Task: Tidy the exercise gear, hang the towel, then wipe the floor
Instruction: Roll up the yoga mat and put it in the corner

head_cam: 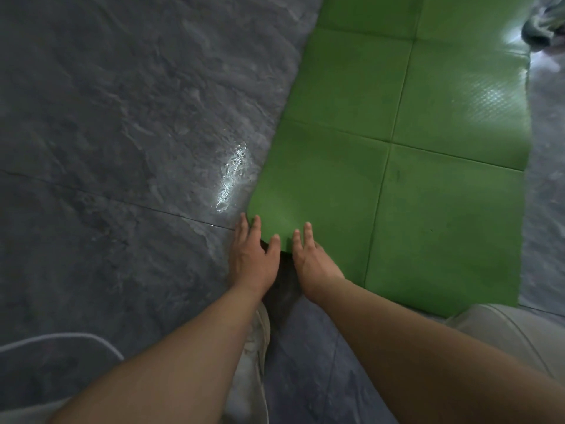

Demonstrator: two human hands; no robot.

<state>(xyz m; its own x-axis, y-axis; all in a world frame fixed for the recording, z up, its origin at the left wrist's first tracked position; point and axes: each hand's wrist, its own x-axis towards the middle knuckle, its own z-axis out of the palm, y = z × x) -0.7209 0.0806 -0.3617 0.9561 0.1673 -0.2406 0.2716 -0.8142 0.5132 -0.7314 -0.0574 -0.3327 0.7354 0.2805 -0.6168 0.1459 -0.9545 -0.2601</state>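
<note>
A green exercise mat (397, 166) with fold creases lies flat on the dark grey stone floor (107, 133), stretching from the middle to the upper right. My left hand (252, 258) rests with straight fingers at the mat's near left corner, fingertips on its edge. My right hand (312, 258) lies flat on the mat just beside it, fingers spread. A small wet patch (232, 179) glistens on the floor just left of the mat's edge. A grey cloth-like bundle (541, 29) sits at the top right corner, partly cut off.
My white shoe (253, 356) stands on the floor between my forearms. Light trousers cover my knee (504, 335) at the lower right, touching the mat's near edge. A floor joint line (91, 194) crosses the tiles on the left.
</note>
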